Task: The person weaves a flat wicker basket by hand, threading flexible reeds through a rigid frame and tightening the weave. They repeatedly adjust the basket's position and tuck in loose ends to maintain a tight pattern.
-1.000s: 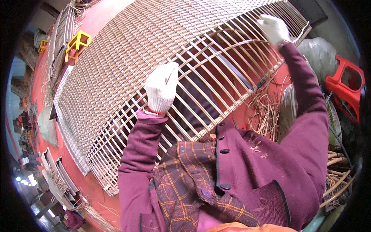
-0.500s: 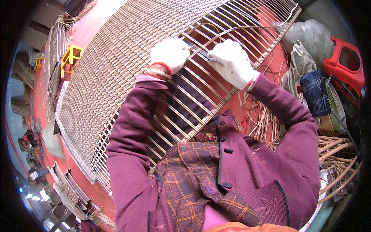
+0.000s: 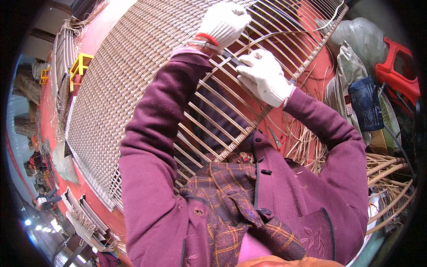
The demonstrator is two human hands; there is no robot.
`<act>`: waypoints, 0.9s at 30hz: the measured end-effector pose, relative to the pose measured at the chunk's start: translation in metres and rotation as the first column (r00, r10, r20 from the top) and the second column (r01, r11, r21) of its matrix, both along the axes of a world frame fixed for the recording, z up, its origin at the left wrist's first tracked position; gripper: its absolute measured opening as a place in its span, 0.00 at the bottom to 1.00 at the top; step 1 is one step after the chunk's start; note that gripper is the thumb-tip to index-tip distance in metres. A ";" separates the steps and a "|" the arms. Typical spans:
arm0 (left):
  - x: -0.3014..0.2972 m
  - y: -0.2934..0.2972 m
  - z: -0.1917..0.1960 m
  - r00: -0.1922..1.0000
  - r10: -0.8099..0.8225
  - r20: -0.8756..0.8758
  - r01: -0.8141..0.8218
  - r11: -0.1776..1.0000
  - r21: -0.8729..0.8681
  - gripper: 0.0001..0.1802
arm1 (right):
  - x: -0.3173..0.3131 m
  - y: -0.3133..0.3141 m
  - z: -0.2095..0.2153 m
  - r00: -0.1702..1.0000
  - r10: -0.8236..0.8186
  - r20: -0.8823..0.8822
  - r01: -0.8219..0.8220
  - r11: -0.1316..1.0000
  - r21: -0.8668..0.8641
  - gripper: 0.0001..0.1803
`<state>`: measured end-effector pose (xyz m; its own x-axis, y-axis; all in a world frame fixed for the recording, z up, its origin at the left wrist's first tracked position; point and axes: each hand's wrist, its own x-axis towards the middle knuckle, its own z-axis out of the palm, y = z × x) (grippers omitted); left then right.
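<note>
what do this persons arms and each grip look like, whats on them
Left grip and right grip wear white knitted gloves. Both sleeves are plum-purple. A red band, a pale band and a pink cuff circle the left wrist.

The left forearm (image 3: pixel 173 95) extends across the woven panel (image 3: pixel 133 66), elbow bent. The gloved left hand (image 3: pixel 226 24) is positioned farther over the panel than the right, fingers curled inward. The right forearm (image 3: pixel 327 118) slants in from outside the panel's near edge, elbow bent. The gloved right hand (image 3: pixel 264 76) is above the panel, fingers partly curled.
</note>
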<state>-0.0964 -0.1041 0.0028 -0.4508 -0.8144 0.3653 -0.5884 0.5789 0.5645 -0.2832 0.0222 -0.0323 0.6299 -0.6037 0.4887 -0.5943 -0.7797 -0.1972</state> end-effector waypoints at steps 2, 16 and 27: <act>0.014 0.006 0.002 0.998 -0.067 -0.014 0.068 0.978 0.199 0.21 | -0.001 -0.001 0.010 0.999 -0.035 0.023 0.034 0.999 0.009 0.08; 0.075 0.095 -0.004 0.918 0.230 0.322 -0.187 0.969 -0.160 0.12 | 0.036 -0.059 0.028 1.000 0.029 -0.011 -0.027 0.987 0.157 0.12; 0.025 0.088 -0.021 0.745 0.214 0.632 -0.243 0.969 -0.042 0.10 | 0.031 -0.077 0.064 0.918 0.204 -0.341 -0.042 0.903 0.427 0.07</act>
